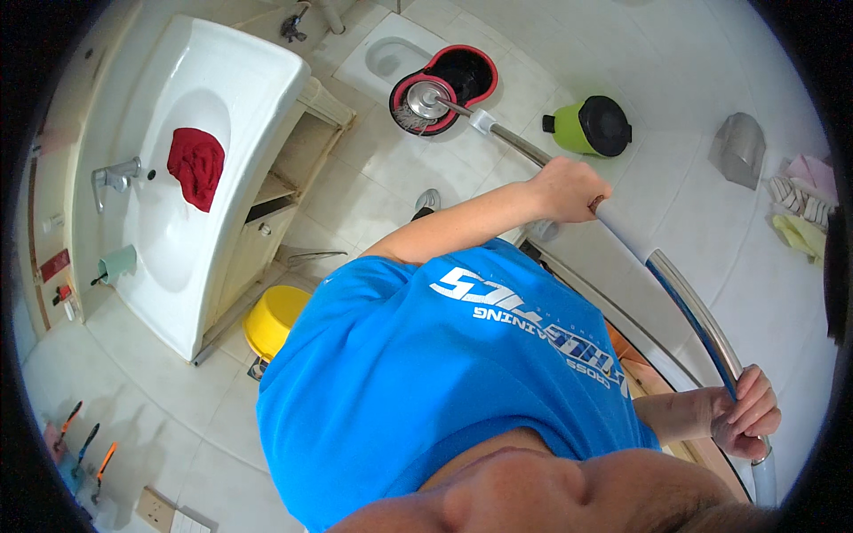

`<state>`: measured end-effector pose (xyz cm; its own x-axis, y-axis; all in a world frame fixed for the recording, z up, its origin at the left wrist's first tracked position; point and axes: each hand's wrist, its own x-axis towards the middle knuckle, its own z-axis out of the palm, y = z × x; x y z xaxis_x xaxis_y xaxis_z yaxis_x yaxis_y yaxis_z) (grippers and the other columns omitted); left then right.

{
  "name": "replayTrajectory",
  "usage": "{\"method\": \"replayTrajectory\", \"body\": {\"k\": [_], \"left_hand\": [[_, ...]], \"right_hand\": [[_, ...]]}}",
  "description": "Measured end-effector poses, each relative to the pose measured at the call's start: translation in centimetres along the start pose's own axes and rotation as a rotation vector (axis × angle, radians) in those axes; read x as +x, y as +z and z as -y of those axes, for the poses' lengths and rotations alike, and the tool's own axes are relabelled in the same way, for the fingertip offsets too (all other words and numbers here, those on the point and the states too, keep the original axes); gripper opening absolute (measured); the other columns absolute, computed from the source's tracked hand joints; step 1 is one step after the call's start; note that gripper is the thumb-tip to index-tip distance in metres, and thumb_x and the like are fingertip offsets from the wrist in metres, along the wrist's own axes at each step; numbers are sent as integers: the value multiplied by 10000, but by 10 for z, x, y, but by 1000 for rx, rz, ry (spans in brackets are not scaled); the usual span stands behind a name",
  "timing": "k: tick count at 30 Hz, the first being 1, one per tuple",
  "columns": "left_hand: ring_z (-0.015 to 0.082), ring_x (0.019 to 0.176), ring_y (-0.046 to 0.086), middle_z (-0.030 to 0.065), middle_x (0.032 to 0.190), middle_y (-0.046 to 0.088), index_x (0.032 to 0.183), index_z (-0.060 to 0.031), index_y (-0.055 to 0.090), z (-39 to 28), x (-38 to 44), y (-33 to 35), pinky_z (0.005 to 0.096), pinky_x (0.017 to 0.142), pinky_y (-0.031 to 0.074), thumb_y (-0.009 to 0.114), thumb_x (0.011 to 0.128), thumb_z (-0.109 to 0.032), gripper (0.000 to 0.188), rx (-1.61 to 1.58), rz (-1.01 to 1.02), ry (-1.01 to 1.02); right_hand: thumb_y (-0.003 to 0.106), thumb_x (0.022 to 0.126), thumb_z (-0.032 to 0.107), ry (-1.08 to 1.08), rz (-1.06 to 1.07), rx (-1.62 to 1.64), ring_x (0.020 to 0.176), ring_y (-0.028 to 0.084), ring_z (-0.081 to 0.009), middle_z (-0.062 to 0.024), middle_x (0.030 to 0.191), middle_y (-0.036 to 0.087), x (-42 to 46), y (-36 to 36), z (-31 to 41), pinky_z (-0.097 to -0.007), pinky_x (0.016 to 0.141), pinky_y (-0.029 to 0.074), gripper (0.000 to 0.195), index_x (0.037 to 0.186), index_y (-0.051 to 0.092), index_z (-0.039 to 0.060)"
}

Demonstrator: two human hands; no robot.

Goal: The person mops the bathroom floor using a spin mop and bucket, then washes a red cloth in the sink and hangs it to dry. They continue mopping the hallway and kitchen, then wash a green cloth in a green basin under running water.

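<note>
A spin mop with a shiny metal handle (pixel 520 143) slants across the view, from the bucket to the lower right. My left hand (pixel 566 190) is closed around the handle's middle, just above a bare metal stretch. Further up the shaft, near the right rim of the view, my right hand (pixel 746 413) wraps around it. The round metal mop head (pixel 428 100) sits in the wringer side of a black bucket with a red rim (pixel 494 73). Grey mop strands (pixel 413 121) show around the head's lower left edge.
A squat toilet (pixel 393 56) lies behind the bucket. A green bin (pixel 570 130) with a black lid stands to its right. At left, a white washbasin (pixel 166 266) with a faucet (pixel 116 176) holds a red cloth (pixel 196 166). A yellow tub (pixel 273 320) sits beside its cabinet.
</note>
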<state>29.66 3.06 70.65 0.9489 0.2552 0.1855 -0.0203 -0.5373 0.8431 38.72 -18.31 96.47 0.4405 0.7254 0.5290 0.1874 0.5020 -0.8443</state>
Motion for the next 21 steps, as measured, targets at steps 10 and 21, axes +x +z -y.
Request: {"method": "replayTrajectory", "body": {"k": [10,21], "left_hand": [[297,639,559,79,620,551,650,-118,554,1,3,-13,401,524,409,621,587,-148,97,-105,-187,59],[316,655,551,97,642,557,672,-98,553,41,30,1,412,546,415,615,576,-123,117,-85,-248,-123]], "right_hand": [[679,733,323,-61,24,-17,416,474,-46,72,436,488,29,14,-1,-189,515,388,380,515,407,170],[614,763,415,87,455,131,491,495,-51,67,492,505,86,-29,-67,-211,576,388,362,554,445,173]]}}
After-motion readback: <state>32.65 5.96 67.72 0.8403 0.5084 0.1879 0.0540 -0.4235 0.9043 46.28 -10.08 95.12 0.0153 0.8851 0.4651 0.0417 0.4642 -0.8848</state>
